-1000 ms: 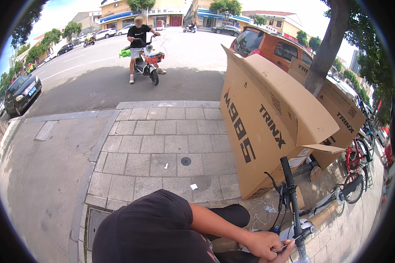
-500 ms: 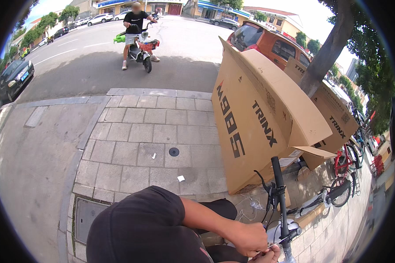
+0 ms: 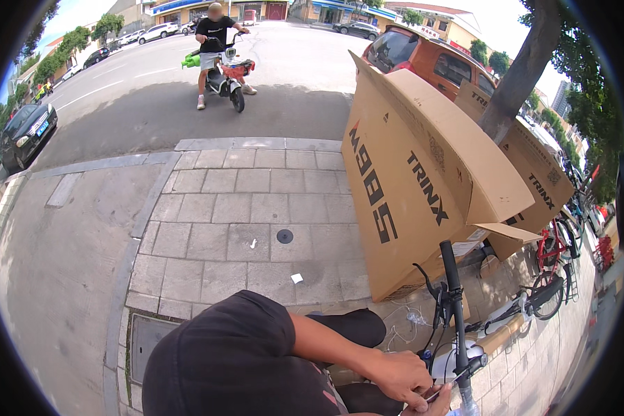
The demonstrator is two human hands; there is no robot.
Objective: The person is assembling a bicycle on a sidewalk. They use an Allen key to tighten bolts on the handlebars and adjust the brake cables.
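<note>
A single head view looks down and forward from above a paved sidewalk (image 3: 243, 208), facing the street at 12 o'clock. A black-sleeved arm fills the near 6 o'clock edge, with a handlebar (image 3: 454, 305) at 5 o'clock. A large cardboard box (image 3: 423, 180) stands close at 2 o'clock. The fisheye bends the kerb.
</note>
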